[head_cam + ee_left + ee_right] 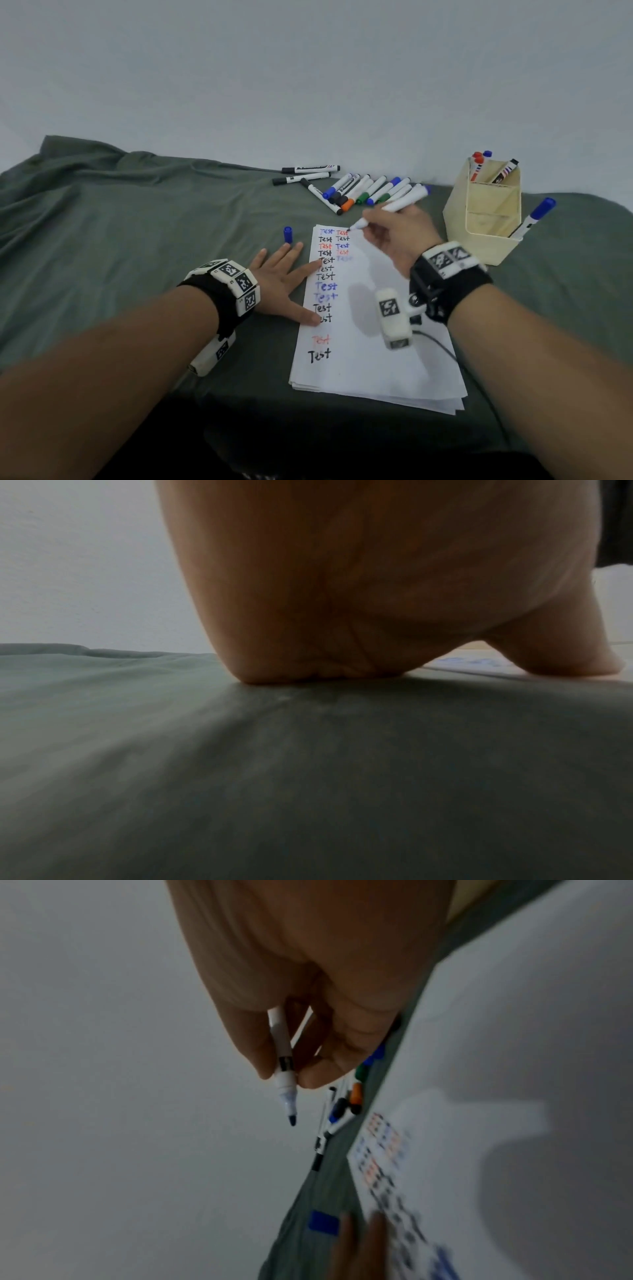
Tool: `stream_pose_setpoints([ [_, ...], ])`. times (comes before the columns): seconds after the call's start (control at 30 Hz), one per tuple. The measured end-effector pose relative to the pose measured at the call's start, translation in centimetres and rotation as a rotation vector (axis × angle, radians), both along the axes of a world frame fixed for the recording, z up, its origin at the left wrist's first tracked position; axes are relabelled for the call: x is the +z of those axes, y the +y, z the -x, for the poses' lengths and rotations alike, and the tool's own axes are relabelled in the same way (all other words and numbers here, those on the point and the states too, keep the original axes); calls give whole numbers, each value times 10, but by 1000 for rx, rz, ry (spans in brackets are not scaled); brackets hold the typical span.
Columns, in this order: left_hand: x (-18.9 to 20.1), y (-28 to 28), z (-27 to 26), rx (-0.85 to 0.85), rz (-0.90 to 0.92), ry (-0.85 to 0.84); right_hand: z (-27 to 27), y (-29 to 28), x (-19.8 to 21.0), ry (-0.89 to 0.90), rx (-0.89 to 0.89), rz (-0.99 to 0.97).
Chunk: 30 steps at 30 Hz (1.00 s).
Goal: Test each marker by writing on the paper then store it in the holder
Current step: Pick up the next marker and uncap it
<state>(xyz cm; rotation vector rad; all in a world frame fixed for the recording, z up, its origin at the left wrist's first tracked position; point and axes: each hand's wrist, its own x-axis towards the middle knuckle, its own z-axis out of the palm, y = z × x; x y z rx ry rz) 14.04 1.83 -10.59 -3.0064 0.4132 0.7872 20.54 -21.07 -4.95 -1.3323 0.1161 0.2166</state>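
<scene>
Setting: plain indoor room, most likely domestic or a makeshift recording corner; the exact kind cannot be told. Evidence: bare, unmarked pale wall [308, 68] beyond both grips; surface draped in a loose, wrinkled grey-green cloth [120, 212] in place of a proper desktop; stack of white paper sheets [376, 359] under the right grip, covered in repeated "Test" words; row of loose markers [370, 190] against the wall, beyond the right grip; cream plastic holder [486, 219] to that grip's right. Light dim and even. No machinery or fittings visible.
</scene>
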Motion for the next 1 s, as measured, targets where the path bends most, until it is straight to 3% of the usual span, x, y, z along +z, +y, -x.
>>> stream_pose_setpoints([
  [0.23, 0, 0, 0, -2, -16, 13, 12, 9, -54, -126, -65, 181],
  [0.67, 3, -1, 1, 1, -33, 33, 8, 7, -67, -209, 15, 393],
  [1.0, 4, -2, 1, 8, -29, 41, 9, 6, -67, -214, 23, 379],
])
